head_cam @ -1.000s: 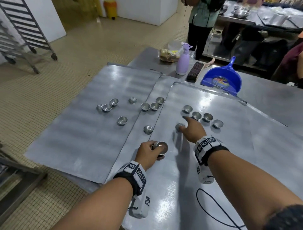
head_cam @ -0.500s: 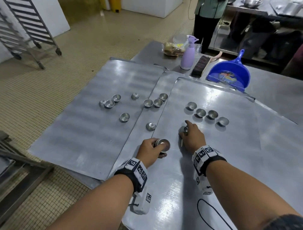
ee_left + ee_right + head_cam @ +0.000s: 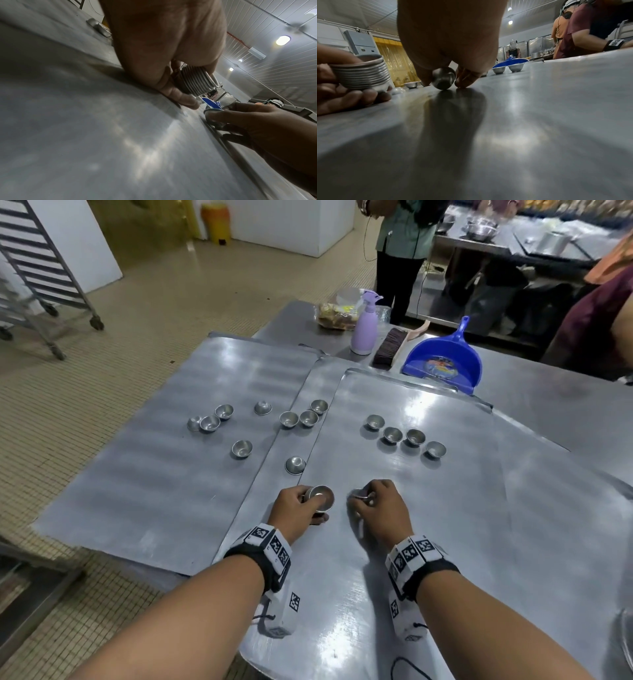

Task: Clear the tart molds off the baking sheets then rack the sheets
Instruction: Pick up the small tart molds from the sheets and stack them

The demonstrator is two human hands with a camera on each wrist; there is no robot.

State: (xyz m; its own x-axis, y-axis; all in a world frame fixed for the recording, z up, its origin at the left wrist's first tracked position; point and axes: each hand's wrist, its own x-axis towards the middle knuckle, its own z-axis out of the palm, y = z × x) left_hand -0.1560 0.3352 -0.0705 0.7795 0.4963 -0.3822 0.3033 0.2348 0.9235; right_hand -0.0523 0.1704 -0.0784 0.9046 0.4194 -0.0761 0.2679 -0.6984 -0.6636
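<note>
At the frame's lower centre, my left hand [image 3: 297,506] grips a nested stack of small round metal tart molds [image 3: 320,497] on the near steel baking sheet [image 3: 445,542]. Just to its right, my right hand [image 3: 380,510] pinches a single tilted metal mold [image 3: 443,78] touching that sheet. Farther up, 4 loose molds [image 3: 404,436] sit in a row, with a blue plastic dustpan [image 3: 445,361] beyond.

This is a commercial bakery kitchen, shown by steel worktables [image 3: 565,419] overlaid with large baking sheets [image 3: 164,474], scattered tart molds [image 3: 392,435], a wheeled sheet rack [image 3: 41,278] on tiled floor (far left), and other workers at steel counters [image 3: 486,244] behind.
</note>
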